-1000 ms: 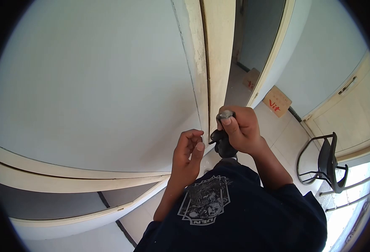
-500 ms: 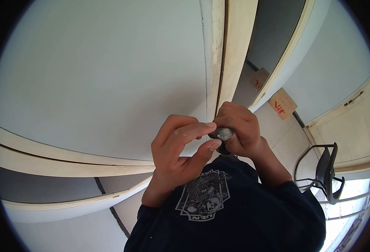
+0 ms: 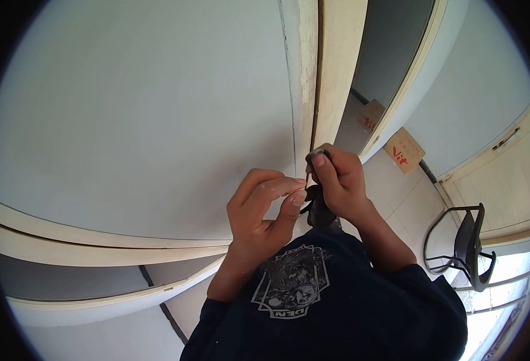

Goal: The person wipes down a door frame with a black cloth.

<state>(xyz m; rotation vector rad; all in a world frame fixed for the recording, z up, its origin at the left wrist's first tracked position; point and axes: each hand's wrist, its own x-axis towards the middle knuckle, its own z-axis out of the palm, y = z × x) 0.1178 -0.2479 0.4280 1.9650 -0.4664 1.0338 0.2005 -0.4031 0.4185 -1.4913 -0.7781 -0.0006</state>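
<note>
My right hand [image 3: 342, 183] is closed around a dark tool [image 3: 318, 153], with the thumb pressed on its top. A thin dark shaft seems to run down from the tool towards the fingertips of my left hand [image 3: 265, 207]. The thumb and index finger of that hand are pinched together, on something too small to make out. Both hands are close together, by the edge of a pale panel [image 3: 217, 120] and its cream wooden frame [image 3: 306, 90]. Below them, a dark object [image 3: 322, 213] shows in front of my shirt.
A black metal-framed chair [image 3: 466, 240] stands at the right. Beyond it is a cream cabinet door [image 3: 487, 174] with a handle. On the tiled floor [image 3: 391, 180] a cardboard box [image 3: 404, 150] with red lettering leans by the wall. Dark glass [image 3: 391, 48] lies beyond the frame.
My right hand has turned, so its thumb now lies on top of the tool. The light end of the tool no longer faces the camera. My left fingers have closed to a pinch.
</note>
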